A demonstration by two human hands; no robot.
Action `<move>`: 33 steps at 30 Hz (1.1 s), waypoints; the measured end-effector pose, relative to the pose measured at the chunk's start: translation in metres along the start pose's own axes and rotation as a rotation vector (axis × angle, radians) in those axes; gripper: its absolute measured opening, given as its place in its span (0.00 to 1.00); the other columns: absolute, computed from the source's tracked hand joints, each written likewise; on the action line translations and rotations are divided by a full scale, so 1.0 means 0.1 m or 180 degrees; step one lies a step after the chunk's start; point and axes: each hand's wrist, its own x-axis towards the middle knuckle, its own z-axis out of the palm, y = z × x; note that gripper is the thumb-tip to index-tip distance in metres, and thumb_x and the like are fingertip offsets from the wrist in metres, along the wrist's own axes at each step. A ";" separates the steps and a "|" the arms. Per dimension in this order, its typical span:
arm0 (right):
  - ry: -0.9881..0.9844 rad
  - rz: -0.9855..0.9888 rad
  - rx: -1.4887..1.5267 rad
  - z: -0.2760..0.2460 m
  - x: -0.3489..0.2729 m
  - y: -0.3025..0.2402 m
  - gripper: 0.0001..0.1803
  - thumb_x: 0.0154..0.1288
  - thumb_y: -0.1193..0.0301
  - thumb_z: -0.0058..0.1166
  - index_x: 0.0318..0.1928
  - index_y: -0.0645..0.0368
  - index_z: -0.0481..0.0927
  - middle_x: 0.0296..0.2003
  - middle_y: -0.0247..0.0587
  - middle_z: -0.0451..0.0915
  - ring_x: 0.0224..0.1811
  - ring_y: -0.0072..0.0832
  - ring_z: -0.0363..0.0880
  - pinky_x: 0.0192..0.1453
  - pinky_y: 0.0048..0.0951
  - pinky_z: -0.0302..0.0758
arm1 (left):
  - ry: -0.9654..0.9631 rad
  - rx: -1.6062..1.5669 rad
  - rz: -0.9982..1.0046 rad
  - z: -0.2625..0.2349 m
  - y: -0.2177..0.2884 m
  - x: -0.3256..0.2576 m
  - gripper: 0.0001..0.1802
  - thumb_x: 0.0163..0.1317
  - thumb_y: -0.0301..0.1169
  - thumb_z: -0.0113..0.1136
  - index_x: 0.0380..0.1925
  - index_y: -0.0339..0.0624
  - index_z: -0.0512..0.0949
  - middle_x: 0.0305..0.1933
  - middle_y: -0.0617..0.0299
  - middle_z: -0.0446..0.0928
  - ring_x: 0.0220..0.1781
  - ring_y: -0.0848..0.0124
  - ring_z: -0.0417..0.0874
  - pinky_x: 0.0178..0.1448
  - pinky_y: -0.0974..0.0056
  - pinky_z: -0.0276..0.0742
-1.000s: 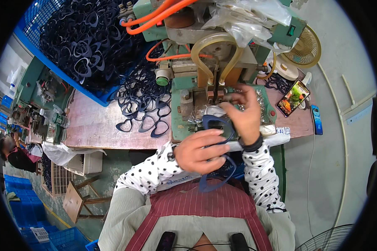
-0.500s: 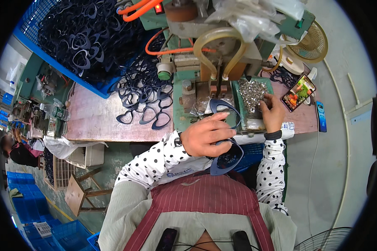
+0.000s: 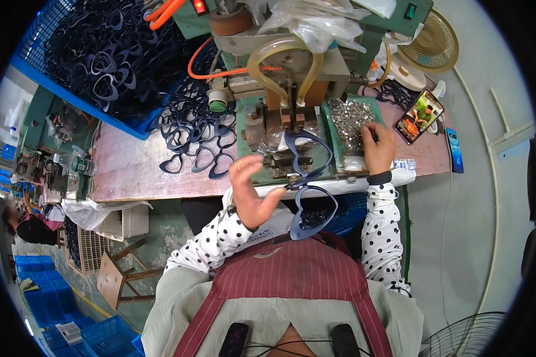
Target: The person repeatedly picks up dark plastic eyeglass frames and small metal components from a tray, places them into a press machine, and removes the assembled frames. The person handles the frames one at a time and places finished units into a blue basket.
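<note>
A dark blue heart-shaped eyeglass frame rests with its upper rim at the machine's work spot, while its lower rim hangs over the table edge. My left hand is just left of the frame, fingers spread and thumb tip close to the frame's middle; it grips nothing. My right hand is at a green tray heaped with small shiny metal parts. Its thumb and forefinger are drawn together over the parts; whatever lies between them is too small to make out.
Loose heart-shaped frames lie left of the machine, below a blue crate full of more. A phone with a lit screen, a blue phone-like object and a fan are to the right. Yellowish hoses loop over the machine.
My left hand has let go of the eyeglass frame and drawn back left, its fingers opening. The frame now sits at the machine's work spot. My right hand stays at the metal parts.
</note>
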 end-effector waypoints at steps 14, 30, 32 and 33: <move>0.0167 0.0172 -0.0239 0.07 -0.02 0.02 0.03 0.61 0.70 0.57 0.35 0.50 0.82 0.28 0.40 0.79 0.38 0.41 0.75 0.45 0.43 0.66 | -0.1263 -0.2872 -0.2920 0.03 0.45 -0.21 0.11 0.74 0.36 0.45 0.48 0.40 0.67 0.46 0.50 0.79 0.41 0.65 0.82 0.40 0.67 0.78; -0.0718 0.0508 0.1800 -0.32 0.14 -1.03 0.08 0.53 0.76 0.61 0.35 0.57 0.86 0.31 0.37 0.84 0.29 0.26 0.75 0.35 0.26 0.73 | -0.1319 -0.0493 -0.1315 -0.04 0.50 0.45 0.10 0.62 0.24 0.59 0.44 0.36 0.81 0.43 0.59 0.74 0.40 0.70 0.75 0.45 0.68 0.71; -0.1067 0.0452 0.2048 -0.39 0.14 -1.26 0.08 0.52 0.75 0.61 0.35 0.57 0.86 0.31 0.35 0.84 0.31 0.24 0.74 0.36 0.24 0.71 | -0.1189 -0.0761 -0.1530 -0.04 0.49 0.38 0.10 0.63 0.24 0.59 0.44 0.36 0.81 0.51 0.59 0.71 0.43 0.72 0.75 0.45 0.69 0.73; -0.1106 0.0197 0.2031 -0.40 0.14 -1.36 0.08 0.51 0.75 0.62 0.35 0.56 0.86 0.31 0.35 0.83 0.32 0.23 0.74 0.37 0.24 0.71 | -0.1085 -0.0833 -0.1561 -0.03 0.52 0.36 0.10 0.65 0.24 0.57 0.45 0.36 0.80 0.51 0.59 0.71 0.40 0.74 0.76 0.41 0.72 0.73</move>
